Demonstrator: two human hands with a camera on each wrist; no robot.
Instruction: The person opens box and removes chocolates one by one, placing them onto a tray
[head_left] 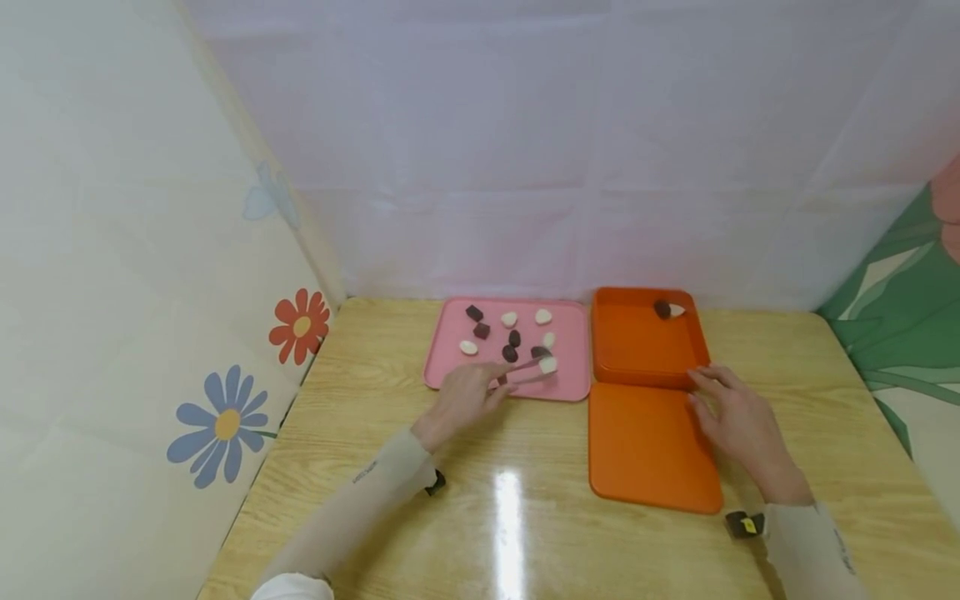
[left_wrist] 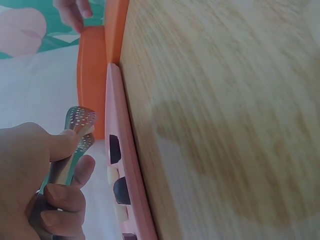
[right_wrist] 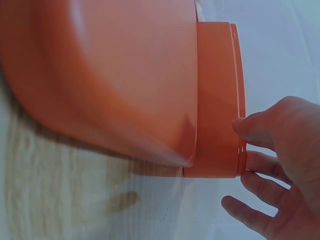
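Note:
My left hand grips small metal tongs with perforated ends, held above the near right part of a pink tray. A white piece shows at the tong tips; whether it is pinched I cannot tell for sure. Several dark brown and white chocolate-like pieces lie scattered over the tray. With thumb and fingers, my right hand holds the near right corner of an orange box. Inside the box, a dark piece and a white piece lie together near the far right corner.
An orange lid lies flat in front of the box, near the right hand. The tray and box stand side by side on the wooden table, close to the white back cloth. Flowered cloth hangs at the left.

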